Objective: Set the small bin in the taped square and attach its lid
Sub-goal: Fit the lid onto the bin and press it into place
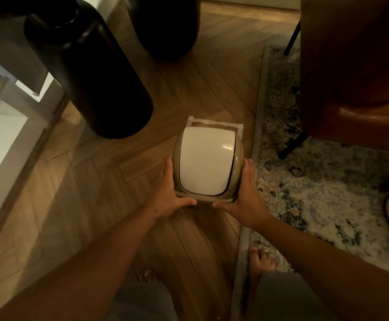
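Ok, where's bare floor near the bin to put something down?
Bare wood lies left of the bin, between the left hand and the black vase. Rightward it's crowded: the rug and chair leg.

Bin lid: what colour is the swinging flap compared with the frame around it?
The flap is white; the frame is beige-tan. The head view shows both.
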Tool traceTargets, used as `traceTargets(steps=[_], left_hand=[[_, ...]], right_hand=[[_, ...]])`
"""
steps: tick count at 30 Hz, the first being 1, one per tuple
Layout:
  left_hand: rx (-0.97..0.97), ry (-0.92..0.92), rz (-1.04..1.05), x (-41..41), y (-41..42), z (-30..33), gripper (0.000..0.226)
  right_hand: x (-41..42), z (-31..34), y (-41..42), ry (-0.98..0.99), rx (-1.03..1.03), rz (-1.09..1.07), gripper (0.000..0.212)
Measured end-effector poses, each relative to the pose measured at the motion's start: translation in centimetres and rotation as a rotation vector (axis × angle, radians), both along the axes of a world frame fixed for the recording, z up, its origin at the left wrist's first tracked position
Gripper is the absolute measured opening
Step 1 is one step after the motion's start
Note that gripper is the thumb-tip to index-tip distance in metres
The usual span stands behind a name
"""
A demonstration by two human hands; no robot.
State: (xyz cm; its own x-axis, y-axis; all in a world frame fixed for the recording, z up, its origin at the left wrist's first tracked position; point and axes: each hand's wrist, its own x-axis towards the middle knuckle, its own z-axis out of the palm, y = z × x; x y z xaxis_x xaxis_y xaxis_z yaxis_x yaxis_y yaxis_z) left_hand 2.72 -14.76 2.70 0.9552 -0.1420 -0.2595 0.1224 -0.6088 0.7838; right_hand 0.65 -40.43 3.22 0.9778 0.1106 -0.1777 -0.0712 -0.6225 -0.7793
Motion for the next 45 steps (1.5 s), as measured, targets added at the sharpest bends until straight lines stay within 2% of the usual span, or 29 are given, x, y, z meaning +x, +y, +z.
traceTargets(steps=[4, 6, 19, 24, 33, 45], left_hand=[[-0.065, 0.038, -0.024, -0.3, -0.3, 0.3, 0.15], [-0.093, 0.04, -0.014, -0.3, -0.3, 0.4, 0.148], [-0.14, -0.011, 0.051, 2.6, -1.4, 0.5, 0.142], [-0.038, -0.027, -0.001, 4.6, -2.0, 0.5, 0.145], [-0.071, -0.099, -0.009, 8.2, -2.8, -0.4, 0.138], [-0.041, -0.117, -0.048, 14.2, -3.3, -1.1, 0.138]], right_hand=[[0.2, -0.2, -0.3, 0.032, 0.218, 0.036, 0.147], [0.5, 0.0, -0.3, 0.036, 0.243, 0.05, 0.145], [3.8, -0.5, -0.1, 0.0, 0.115, 0.024, 0.142], [6.1, -0.2, -0.1, -0.112, 0.072, 0.066, 0.134], [8.3, 0.0, -0.1, -0.125, 0.165, 0.063, 0.124], [14.1, -1.1, -1.0, -0.112, 0.197, 0.056, 0.132]])
